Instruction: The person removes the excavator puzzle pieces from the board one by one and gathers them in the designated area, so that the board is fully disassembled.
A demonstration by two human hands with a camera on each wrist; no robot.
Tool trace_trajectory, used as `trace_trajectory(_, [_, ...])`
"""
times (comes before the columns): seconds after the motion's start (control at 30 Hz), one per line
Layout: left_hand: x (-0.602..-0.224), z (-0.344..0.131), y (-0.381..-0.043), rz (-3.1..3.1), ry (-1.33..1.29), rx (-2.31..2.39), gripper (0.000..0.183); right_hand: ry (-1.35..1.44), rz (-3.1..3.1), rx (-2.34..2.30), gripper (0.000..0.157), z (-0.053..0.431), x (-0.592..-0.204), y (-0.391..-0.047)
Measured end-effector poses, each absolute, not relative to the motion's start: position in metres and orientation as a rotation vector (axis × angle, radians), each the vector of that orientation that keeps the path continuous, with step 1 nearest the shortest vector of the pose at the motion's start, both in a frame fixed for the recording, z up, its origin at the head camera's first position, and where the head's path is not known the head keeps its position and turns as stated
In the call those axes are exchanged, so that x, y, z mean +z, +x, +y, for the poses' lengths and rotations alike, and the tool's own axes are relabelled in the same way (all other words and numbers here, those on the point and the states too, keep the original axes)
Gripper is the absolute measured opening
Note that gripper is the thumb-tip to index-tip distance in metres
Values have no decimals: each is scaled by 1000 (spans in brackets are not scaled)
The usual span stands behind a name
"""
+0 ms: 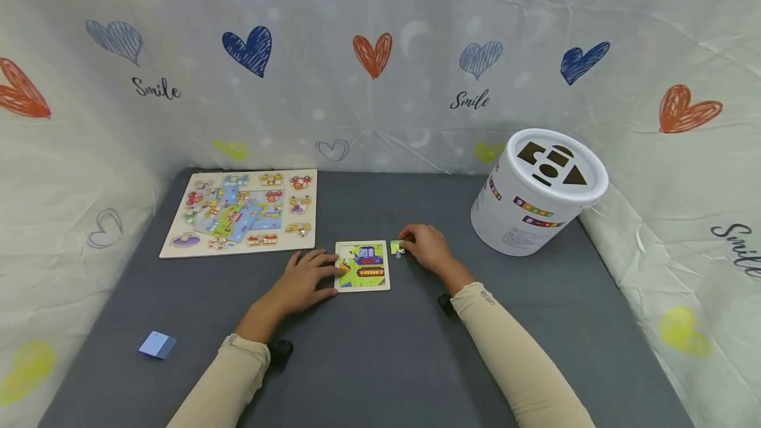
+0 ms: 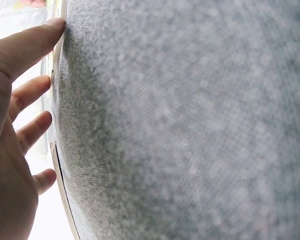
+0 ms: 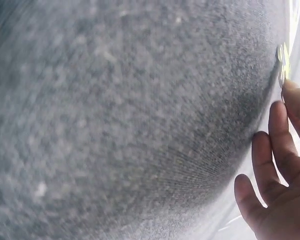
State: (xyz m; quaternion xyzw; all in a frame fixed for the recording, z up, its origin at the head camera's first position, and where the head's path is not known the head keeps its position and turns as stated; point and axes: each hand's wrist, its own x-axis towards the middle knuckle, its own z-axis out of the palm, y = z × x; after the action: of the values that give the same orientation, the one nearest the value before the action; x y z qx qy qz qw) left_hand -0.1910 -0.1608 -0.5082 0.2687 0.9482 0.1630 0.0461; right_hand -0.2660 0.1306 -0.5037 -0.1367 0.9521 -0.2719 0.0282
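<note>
A small square jigsaw puzzle (image 1: pixel 362 281) with a picture of a purple and orange digger on green lies in a pale frame at the middle of the table. My left hand (image 1: pixel 304 283) is at its left side, fingers spread, index finger over the picture and thumb at the lower left corner. Just right of the frame, my right hand (image 1: pixel 425 247) pinches a small green puzzle piece (image 1: pixel 395 248) between thumb and fingertips. In the right wrist view the piece (image 3: pixel 284 62) appears edge-on, close to the cloth, with the other fingers loosely bent.
A larger wooden puzzle board (image 1: pixel 238 253) with vehicle shapes and loose pieces heaped on it lies at the back left. A white bucket (image 1: pixel 505 216) with shaped holes in its lid stands at right. A blue folded card or block (image 1: pixel 157 345) lies at front left.
</note>
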Motion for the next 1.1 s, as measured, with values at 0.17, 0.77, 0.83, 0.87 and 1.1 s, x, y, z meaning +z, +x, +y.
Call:
trace_trajectory(0.17, [-507,-165,-188,2904,819,507,42,-441,2968,-779,10,124,-503,-267])
trace_trajectory(0.77, [-507,-163,-192,2887,823,530,41,-694,2925,-696,19,91,-486,-261])
trace_trajectory(0.83, [-509,-163,-192,2890,830,520,41,-790,2902,-633,21,80,-486,-260])
trace_trajectory(0.87, [-510,-163,-192,2891,833,518,41,-837,2894,-601,22,76,-487,-261])
trace_trajectory(1.1, [-509,-163,-190,2888,831,522,41,-964,2802,-477,30,60,-492,-259])
